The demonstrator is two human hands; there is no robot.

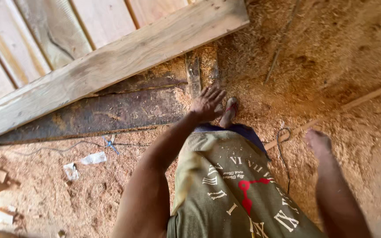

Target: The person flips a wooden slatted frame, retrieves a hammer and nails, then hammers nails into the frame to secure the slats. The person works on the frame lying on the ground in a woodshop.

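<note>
Your left hand (207, 103) hangs open, fingers spread, holding nothing. It hovers above the sawdust floor (331, 53), near the end of a dark, stained beam (111, 112) that lies low along the ground. Just beyond the fingertips, one foot in a red-strapped sandal (230, 111) steps forward, so the loose hand looks like part of a walking swing rather than a reach. Your right hand (318, 143) also hangs free at your side, fingers drawn loosely together and gripping nothing.

Above the beam a long pale plank (111, 64) lies slanted across stacked boards (31, 39), probably resting there because the stack gives it support. A thin stick (358, 100) lies on the sawdust to the right, with a dark cord (283, 152) curling near it.

On the floor to the left lie a crumpled clear plastic wrapper (94, 158) and a small whitish packet (71, 171), both flattened and discarded. A small blue scrap (111, 144) sits beside them.
</note>
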